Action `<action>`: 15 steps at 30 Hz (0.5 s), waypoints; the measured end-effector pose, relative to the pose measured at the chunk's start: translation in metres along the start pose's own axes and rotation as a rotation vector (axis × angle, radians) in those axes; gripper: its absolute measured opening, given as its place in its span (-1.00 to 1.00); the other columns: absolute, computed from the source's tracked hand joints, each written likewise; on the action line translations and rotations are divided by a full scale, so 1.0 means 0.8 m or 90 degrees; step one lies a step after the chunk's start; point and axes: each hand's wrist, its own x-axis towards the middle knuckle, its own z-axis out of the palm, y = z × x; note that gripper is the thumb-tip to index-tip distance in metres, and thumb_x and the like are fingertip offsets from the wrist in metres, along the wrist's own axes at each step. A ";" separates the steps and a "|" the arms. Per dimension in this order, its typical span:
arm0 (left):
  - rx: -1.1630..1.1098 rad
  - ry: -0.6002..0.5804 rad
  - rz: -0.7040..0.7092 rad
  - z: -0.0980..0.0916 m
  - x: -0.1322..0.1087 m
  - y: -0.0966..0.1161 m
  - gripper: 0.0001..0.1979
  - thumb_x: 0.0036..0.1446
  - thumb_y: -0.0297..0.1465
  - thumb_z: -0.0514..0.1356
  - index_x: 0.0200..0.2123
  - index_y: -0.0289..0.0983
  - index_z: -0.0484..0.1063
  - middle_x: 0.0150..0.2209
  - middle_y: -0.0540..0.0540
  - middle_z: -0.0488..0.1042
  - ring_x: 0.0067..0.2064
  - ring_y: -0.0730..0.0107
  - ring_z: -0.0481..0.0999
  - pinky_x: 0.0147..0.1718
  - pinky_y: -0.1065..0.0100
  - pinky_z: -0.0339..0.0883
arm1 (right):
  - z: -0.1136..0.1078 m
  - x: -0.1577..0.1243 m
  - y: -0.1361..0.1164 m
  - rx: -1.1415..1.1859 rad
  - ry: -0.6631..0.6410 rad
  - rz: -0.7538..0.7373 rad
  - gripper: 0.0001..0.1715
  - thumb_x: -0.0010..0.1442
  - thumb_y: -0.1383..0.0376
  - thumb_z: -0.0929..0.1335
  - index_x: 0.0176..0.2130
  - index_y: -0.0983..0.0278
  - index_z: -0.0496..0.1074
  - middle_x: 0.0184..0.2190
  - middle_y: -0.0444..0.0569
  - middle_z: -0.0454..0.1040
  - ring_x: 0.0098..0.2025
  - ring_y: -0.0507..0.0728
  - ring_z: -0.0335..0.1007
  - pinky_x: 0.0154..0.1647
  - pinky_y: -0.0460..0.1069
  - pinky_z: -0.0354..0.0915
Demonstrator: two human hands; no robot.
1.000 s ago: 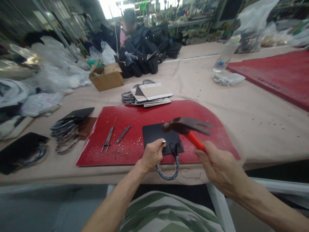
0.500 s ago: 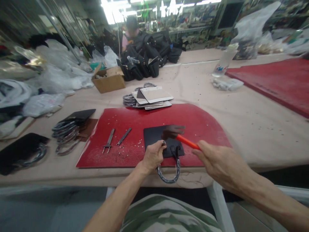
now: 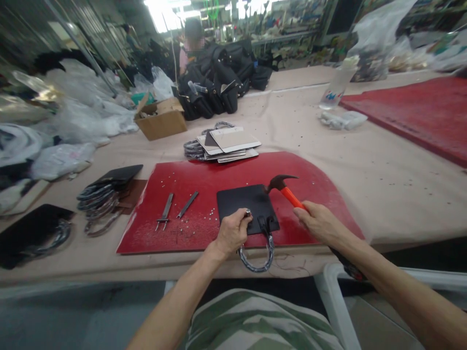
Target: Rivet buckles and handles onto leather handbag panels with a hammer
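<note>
My right hand (image 3: 316, 218) is closed round the orange handle of a claw hammer (image 3: 291, 196). The hammer's dark head is at the right edge of a black leather panel (image 3: 243, 198). With closed fingers, my left hand (image 3: 233, 227) holds a small metal punch (image 3: 248, 212) upright over the panel's near part; its lower end is hidden. A plastic-wrapped loop handle (image 3: 258, 268) is fixed to the panel's near right corner and hangs past the board's front edge. Beneath the panel lies a red board (image 3: 189, 175).
Two metal pronged tools (image 3: 166, 212) (image 3: 188, 204) lie on the board, left of the panel. Beyond it is a stack of pale panels (image 3: 233, 143). Panels with wrapped handles (image 3: 98, 194) lie left. Further back are a cardboard box (image 3: 160, 124), black bags (image 3: 219, 78) and a bottle (image 3: 337, 85).
The hammer head has moved right and slightly up, away from above the punch, and is no longer blurred. My left hand stays almost in place with the punch.
</note>
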 end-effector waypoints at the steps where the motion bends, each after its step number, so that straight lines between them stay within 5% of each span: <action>1: -0.007 -0.006 -0.003 -0.001 0.000 0.001 -0.89 0.30 -0.46 0.09 -0.20 -0.21 0.42 -0.27 -0.09 0.58 -0.24 0.34 0.59 -0.22 0.39 0.40 | 0.007 0.005 0.006 -0.070 0.019 0.020 -0.70 0.34 0.17 0.15 -0.35 0.23 0.31 -0.51 -0.01 0.42 -0.45 0.17 0.36 -0.43 0.01 0.17; 4: -0.023 -0.009 -0.016 -0.003 0.001 0.004 -0.87 0.29 -0.47 0.10 -0.23 -0.21 0.45 -0.29 -0.06 0.59 -0.26 0.36 0.58 -0.24 0.41 0.40 | 0.027 0.009 0.007 -0.274 0.119 -0.042 -0.73 0.30 0.23 0.23 -0.14 0.34 0.41 -0.20 0.23 0.49 -0.18 0.32 0.41 -0.25 0.11 0.26; 7: -0.050 0.036 -0.062 -0.002 0.001 0.005 -0.87 0.27 -0.47 0.11 -0.28 -0.22 0.47 -0.35 -0.03 0.58 -0.32 0.40 0.57 -0.30 0.44 0.40 | 0.054 0.002 -0.012 -0.233 0.183 -0.219 -0.59 0.29 0.19 0.29 0.04 0.39 0.41 0.11 0.29 0.37 0.07 0.38 0.31 0.02 0.21 0.28; 10: -0.064 0.085 -0.086 0.000 -0.003 0.007 -0.85 0.27 -0.46 0.11 -0.30 -0.22 0.47 -0.36 -0.02 0.59 -0.33 0.42 0.58 -0.32 0.45 0.43 | 0.087 -0.004 -0.029 -0.125 0.139 -0.320 -0.42 0.24 0.15 0.35 0.16 0.39 0.36 0.22 0.26 0.28 0.23 0.38 0.18 0.22 0.26 0.18; 15: -0.032 0.097 0.050 -0.014 -0.005 0.017 -0.86 0.30 -0.43 0.11 -0.20 -0.22 0.48 -0.25 -0.07 0.63 -0.22 0.38 0.63 -0.17 0.39 0.50 | 0.117 -0.009 -0.033 -0.113 0.087 -0.300 -0.28 0.18 0.19 0.37 0.27 0.37 0.29 0.34 0.22 0.15 0.36 0.43 -0.03 0.36 0.35 -0.03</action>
